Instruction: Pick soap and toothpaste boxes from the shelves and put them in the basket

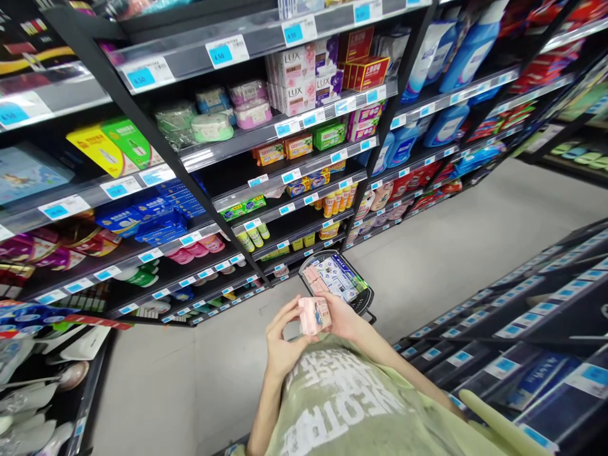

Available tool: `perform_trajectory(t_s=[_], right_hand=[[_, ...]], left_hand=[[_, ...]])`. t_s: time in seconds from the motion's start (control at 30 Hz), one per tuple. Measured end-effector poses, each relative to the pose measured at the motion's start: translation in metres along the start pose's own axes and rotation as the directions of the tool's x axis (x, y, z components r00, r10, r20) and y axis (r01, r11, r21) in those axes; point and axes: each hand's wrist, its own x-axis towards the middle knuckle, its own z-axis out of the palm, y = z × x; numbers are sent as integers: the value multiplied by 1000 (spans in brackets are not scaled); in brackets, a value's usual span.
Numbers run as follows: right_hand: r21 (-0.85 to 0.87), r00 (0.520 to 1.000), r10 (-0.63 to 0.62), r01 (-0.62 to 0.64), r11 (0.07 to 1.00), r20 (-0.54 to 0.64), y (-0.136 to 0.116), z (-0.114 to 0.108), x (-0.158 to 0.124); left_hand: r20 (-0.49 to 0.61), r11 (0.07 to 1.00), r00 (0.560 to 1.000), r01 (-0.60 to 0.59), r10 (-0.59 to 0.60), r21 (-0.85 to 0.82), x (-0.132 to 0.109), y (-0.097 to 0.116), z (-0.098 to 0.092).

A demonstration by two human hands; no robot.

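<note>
A small pink pack (314, 316) with a printed picture on its side is held up in front of my shirt. My left hand (281, 339) curves around its left side, with the thumb below and the fingers at the upper edge. On the opposite side, my right hand (342, 315) grips the pack, its fingers partly behind it. Just beyond my hands is a black shopping basket (370, 296) on the floor. Inside it lie several pink packs (313, 278) and a blue-and-white printed package (339, 277).
Ahead stands a tall black shelf unit (232, 147) with price tags, boxed soaps (295, 82) and soap dishes (212, 126). Blue detergent bottles (475, 47) fill shelves farther right. Another shelf rack (475, 354) runs close along my right. Ladles and spoons (71, 375) hang at the lower left.
</note>
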Motion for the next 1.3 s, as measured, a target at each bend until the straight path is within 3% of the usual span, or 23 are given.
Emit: perform_trajectory(t_s=[0.23, 0.53, 0.83, 0.97, 1.07, 1.2, 1.3], right_hand=[[104, 999, 46, -44, 994, -15, -2, 5, -2], [68, 1000, 13, -14, 998, 1, -4, 7, -6], [10, 997, -54, 55, 998, -52, -8, 6, -9], [-53, 978, -165, 159, 986, -126, -7, 1, -15], [-144, 960, -249, 231, 962, -127, -4, 0, -16], [-287, 957, -280, 246, 926, -81, 1, 1, -12], [-377, 952, -306, 275, 885, -25, 4, 0, -10]], left_hand=[[-28, 999, 1000, 8, -7, 35, -3, 2, 0], [-58, 999, 998, 28, -27, 20, -9, -10, 0], [-10, 986, 987, 157, -157, -53, -9, -9, -4], [97, 932, 949, 312, -299, -182, -2, -13, -9], [106, 879, 915, 404, -390, -252, 3, -18, -11], [52, 814, 848, 522, -527, -254, 7, -20, -12], [74, 798, 816, 576, -573, -178, 10, -18, -16]])
